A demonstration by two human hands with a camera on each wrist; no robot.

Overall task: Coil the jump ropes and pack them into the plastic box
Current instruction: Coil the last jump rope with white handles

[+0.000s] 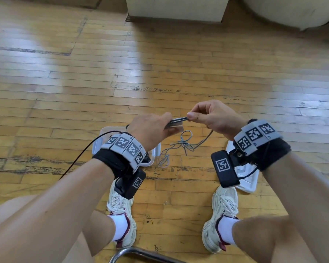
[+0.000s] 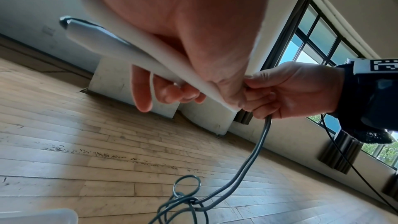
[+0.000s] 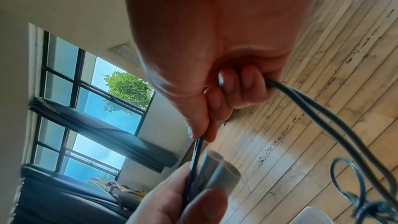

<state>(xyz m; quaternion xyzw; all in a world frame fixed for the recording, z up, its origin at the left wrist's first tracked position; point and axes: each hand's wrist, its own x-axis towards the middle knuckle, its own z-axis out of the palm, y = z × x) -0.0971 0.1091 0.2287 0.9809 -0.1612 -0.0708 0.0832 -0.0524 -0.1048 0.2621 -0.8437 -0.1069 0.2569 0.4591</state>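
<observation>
The left hand (image 1: 152, 128) gripped both white handles (image 2: 112, 47) side by side; the right hand (image 1: 215, 116), just beside their ends, pinched the doubled grey rope (image 2: 256, 152), which trailed down to a tangle on the floor (image 1: 179, 73) near the plastic box (image 1: 156, 149)

box (image 1: 156, 151) left | lid (image 1: 245, 184) right | rope tangle (image 1: 184, 144) between

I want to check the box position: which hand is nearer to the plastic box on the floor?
Left. The left hand hangs just above the plastic box; the right hand is off to the box's right, above the tangled rope.
</observation>
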